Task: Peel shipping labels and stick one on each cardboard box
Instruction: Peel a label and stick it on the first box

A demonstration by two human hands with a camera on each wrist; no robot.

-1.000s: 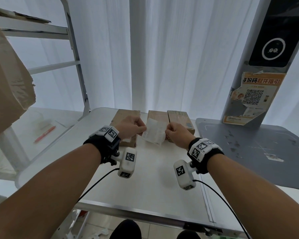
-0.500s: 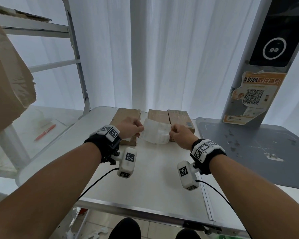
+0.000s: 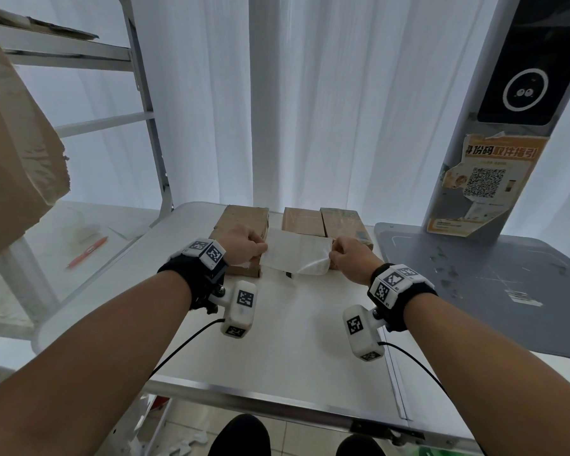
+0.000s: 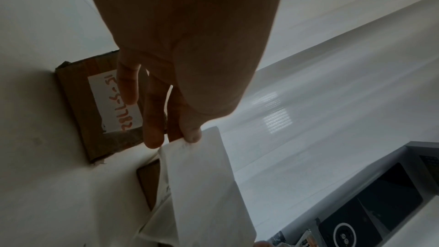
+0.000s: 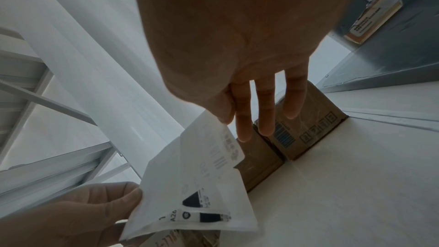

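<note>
Three cardboard boxes stand in a row at the far end of the white table (image 3: 287,340): left box (image 3: 244,217), middle box (image 3: 301,220), right box (image 3: 343,222). I hold a white shipping label sheet (image 3: 297,253) stretched in the air in front of them. My left hand (image 3: 246,246) pinches its left edge and my right hand (image 3: 349,256) pinches its right edge. In the right wrist view the printed label (image 5: 209,159) curls away from its backing near my right hand (image 5: 225,112). The left wrist view shows my left hand (image 4: 187,134) on the sheet (image 4: 204,185), and a white handwritten sticker on the left box (image 4: 71,104).
A grey platform (image 3: 494,278) with a tall kiosk column (image 3: 494,153) stands to the right. Metal shelving (image 3: 145,126) rises at the left beside a big cardboard piece (image 3: 10,153). An orange pen (image 3: 88,256) lies on the lower left surface. White curtains hang behind.
The label sheet was bunched between my hands; both hands have moved apart and it is now pulled out flat and wide, with its lower right corner curling away.
</note>
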